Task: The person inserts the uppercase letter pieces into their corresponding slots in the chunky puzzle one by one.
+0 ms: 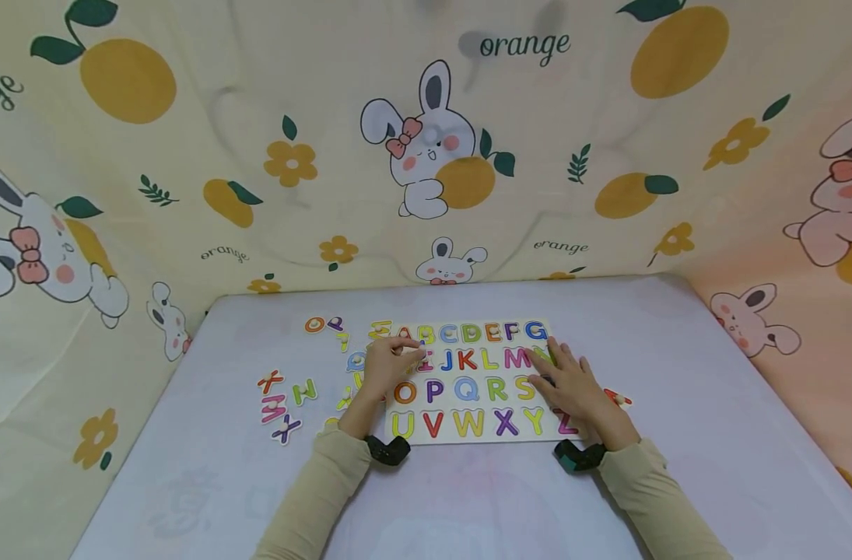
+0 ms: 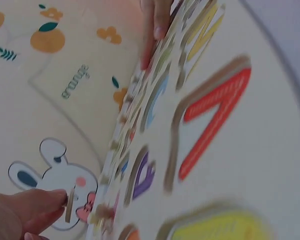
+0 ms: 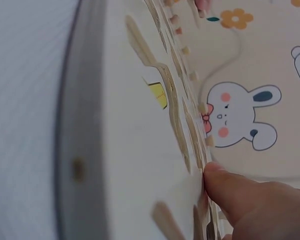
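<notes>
A white alphabet puzzle board (image 1: 450, 435) with rows of coloured letters lies flat on the table. My left hand (image 1: 387, 365) is over the board's left side, close to the I in the second row. Its thumb and finger pinch a thin wooden letter piece (image 2: 70, 205), seen edge-on in the left wrist view, so its letter is hidden. On the board's right side, my right hand (image 1: 573, 381) rests with fingers spread near the M (image 1: 515, 358) and S. Pegs stand up from letters in the upper rows, while the bottom-row V (image 2: 217, 120) shows as a printed recess.
Loose letter pieces lie left of the board, among them an orange O (image 1: 315, 325), a green letter (image 1: 304, 392), a pink M (image 1: 274, 409) and a purple X (image 1: 285, 429). A red piece (image 1: 618, 398) lies beside the right wrist. A patterned curtain (image 1: 369, 264) hangs behind the table.
</notes>
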Action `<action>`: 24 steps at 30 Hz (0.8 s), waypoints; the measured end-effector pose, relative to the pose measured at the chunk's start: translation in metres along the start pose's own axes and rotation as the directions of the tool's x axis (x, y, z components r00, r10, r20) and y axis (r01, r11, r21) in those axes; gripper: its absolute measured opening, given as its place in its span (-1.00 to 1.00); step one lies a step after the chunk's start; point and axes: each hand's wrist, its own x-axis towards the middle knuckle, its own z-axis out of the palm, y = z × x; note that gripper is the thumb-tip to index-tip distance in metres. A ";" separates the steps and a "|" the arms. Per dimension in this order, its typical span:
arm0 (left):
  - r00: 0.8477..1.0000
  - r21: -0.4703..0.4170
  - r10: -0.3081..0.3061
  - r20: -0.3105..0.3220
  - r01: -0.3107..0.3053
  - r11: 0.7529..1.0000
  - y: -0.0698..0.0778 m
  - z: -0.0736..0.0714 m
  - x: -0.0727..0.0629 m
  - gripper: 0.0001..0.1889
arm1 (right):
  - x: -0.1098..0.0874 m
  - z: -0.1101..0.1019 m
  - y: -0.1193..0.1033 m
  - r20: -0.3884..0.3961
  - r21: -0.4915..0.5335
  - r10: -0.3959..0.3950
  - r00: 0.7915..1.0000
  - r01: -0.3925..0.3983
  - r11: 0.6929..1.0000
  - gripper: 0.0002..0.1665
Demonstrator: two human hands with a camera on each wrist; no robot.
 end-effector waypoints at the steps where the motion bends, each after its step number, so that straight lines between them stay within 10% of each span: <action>1: 1.000 0.007 0.003 0.006 -0.003 1.000 0.001 0.002 -0.001 -0.78 | 0.000 0.000 0.000 0.002 -0.004 0.001 1.000 -0.001 1.000 -0.27; 24: 0.986 0.054 -0.114 0.125 0.108 0.993 0.016 0.041 -0.006 -0.81 | 0.002 0.002 0.002 0.008 -0.003 -0.014 1.000 0.014 1.000 -0.26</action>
